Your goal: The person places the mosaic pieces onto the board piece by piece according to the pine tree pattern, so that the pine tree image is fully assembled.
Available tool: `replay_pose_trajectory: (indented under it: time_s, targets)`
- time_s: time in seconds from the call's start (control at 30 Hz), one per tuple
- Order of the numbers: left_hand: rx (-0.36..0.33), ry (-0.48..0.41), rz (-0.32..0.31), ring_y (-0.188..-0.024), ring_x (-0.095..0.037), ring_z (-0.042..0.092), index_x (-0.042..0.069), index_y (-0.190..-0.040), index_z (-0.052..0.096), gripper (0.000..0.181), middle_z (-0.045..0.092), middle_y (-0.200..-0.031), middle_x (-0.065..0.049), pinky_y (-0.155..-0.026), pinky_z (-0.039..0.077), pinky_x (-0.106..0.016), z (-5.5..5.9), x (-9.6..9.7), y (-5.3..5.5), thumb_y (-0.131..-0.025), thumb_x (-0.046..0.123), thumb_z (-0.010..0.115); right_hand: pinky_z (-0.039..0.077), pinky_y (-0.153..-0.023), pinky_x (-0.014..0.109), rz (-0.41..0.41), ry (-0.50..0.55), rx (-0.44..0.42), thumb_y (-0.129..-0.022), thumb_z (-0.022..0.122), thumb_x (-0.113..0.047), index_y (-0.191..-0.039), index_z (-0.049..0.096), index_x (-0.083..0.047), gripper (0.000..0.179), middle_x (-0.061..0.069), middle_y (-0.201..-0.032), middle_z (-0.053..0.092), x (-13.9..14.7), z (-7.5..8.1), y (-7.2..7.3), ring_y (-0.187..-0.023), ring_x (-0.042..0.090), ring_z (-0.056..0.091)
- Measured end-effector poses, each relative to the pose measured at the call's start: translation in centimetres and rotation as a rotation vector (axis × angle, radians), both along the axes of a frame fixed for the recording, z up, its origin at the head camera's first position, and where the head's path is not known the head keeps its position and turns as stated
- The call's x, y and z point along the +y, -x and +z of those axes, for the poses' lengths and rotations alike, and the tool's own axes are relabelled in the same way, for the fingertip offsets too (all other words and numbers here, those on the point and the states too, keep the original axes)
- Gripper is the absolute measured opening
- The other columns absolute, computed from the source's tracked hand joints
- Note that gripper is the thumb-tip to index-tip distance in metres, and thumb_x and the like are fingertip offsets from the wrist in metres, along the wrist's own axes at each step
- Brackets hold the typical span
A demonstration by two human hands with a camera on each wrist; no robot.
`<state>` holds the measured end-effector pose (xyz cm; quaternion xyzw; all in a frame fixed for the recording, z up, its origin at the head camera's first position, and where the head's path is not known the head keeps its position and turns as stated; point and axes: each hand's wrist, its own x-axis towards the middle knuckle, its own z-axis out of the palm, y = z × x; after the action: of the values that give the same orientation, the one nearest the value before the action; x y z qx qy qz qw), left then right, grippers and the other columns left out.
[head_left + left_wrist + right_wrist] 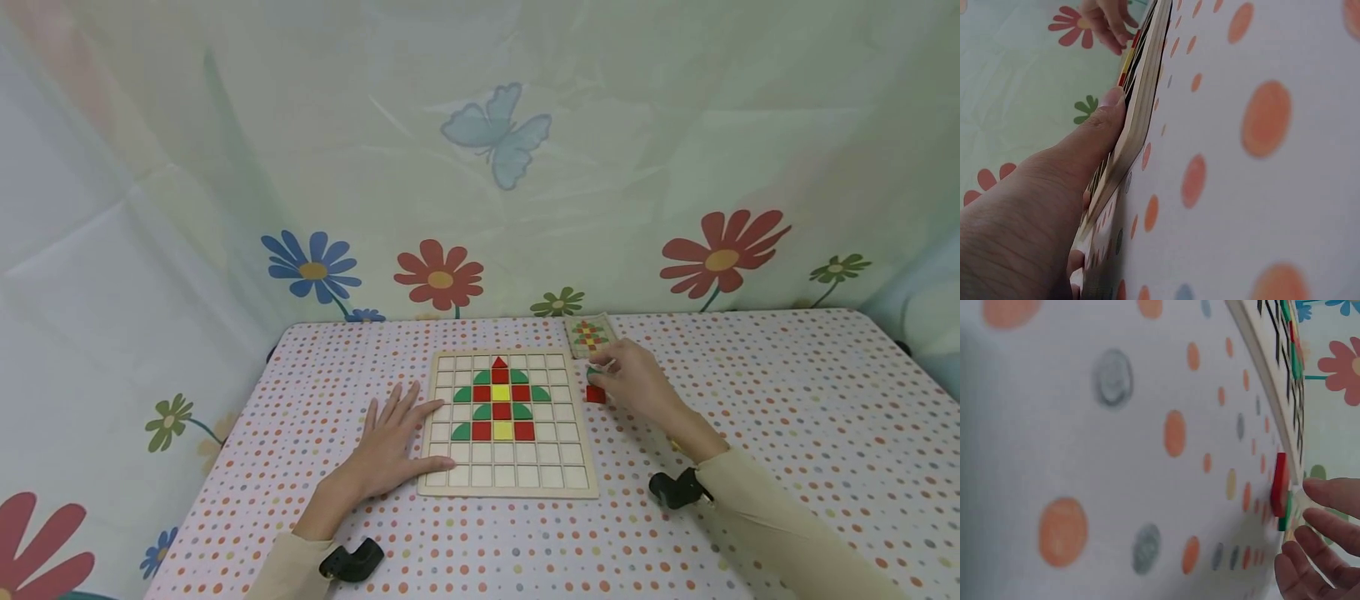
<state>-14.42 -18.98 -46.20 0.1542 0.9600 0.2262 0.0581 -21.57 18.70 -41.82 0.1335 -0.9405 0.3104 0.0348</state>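
My left hand [390, 450] rests at the left edge of a wooden grid board [513, 477], fingers spread, its thumb [1100, 128] on the near left rim. Red, yellow and green pieces on the board make a tree shape, topped by a red triangle [498, 363]. Right of the board, my right hand [637, 385] reaches over a green piece [592, 373], thumb and fingertips right beside it. A red square piece [596, 394] lies just nearer than the green one. In the right wrist view the fingers are loosely bent, with a gap between thumb and forefinger.
A pattern card [591, 335] printed with a similar tree lies behind the board's far right corner. Something small and yellow [675, 446] shows beneath the right wrist. The dotted tablecloth [510, 550] reaches back to a flowered curtain [600, 183].
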Motion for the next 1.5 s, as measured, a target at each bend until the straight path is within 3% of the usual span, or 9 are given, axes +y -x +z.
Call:
replay_pose_trajectory:
  time_s: [0.23, 0.63, 0.9, 1.1, 1.5]
  targets:
    - [-0.009, -0.002, -0.008, -0.161, -0.037, -0.005, 0.027, -0.161, 0.041, 0.091, 0.009, -0.175, -0.013, -0.123, -0.007, -0.068, 0.1, 0.0, 0.0, -0.086, 0.071, 0.07, 0.06, -0.08, 0.047, -0.04, -0.023, -0.055, -0.093, 0.078, -0.005, -0.108, 0.074, 0.011, 0.022, 0.025, -0.107, 0.071, 0.1, -0.7, 0.7, -0.093, 0.034, 0.069]
    - [-0.003, -0.015, -0.013, -0.161, -0.038, -0.005, 0.027, -0.16, 0.042, 0.09, 0.01, -0.175, -0.014, -0.123, -0.008, -0.069, 0.2, 0.1, 0.0, -0.087, 0.07, 0.071, 0.058, -0.078, 0.044, -0.038, -0.029, -0.16, -0.09, 0.077, 0.004, -0.111, 0.076, 0.009, 0.022, 0.022, -0.104, 0.073, 0.4, 0.6, 0.9, -0.093, 0.033, 0.068]
    - [-0.023, -0.001, -0.008, -0.161, -0.036, -0.007, 0.028, -0.162, 0.04, 0.092, 0.007, -0.176, -0.012, -0.123, -0.009, -0.067, 0.3, -0.1, 0.0, -0.086, 0.072, 0.069, 0.056, -0.068, 0.036, -0.027, 0.076, -0.066, -0.088, 0.078, 0.002, -0.094, 0.073, 0.005, 0.008, 0.016, -0.088, 0.071, 0.3, 0.6, -0.3, -0.08, 0.027, 0.067]
    - [-0.025, -0.002, -0.007, -0.161, -0.036, -0.007, 0.029, -0.162, 0.04, 0.092, 0.007, -0.176, -0.012, -0.123, -0.009, -0.068, 0.2, -0.2, 0.0, -0.086, 0.072, 0.07, 0.053, -0.065, 0.028, 0.053, 0.129, -0.042, -0.087, 0.078, 0.003, -0.089, 0.072, 0.001, 0.007, 0.009, -0.083, 0.069, -1.3, 0.9, -1.6, -0.076, 0.019, 0.065]
    - [-0.015, 0.008, -0.009, -0.161, -0.036, -0.006, 0.028, -0.162, 0.04, 0.092, 0.007, -0.176, -0.012, -0.123, -0.009, -0.067, -0.1, -0.3, 0.0, -0.087, 0.071, 0.069, 0.049, -0.065, 0.023, 0.167, 0.229, -0.212, -0.086, 0.081, 0.004, -0.107, 0.081, 0.0, 0.022, 0.003, -0.089, 0.063, -3.8, 2.1, -3.9, -0.081, 0.018, 0.057]
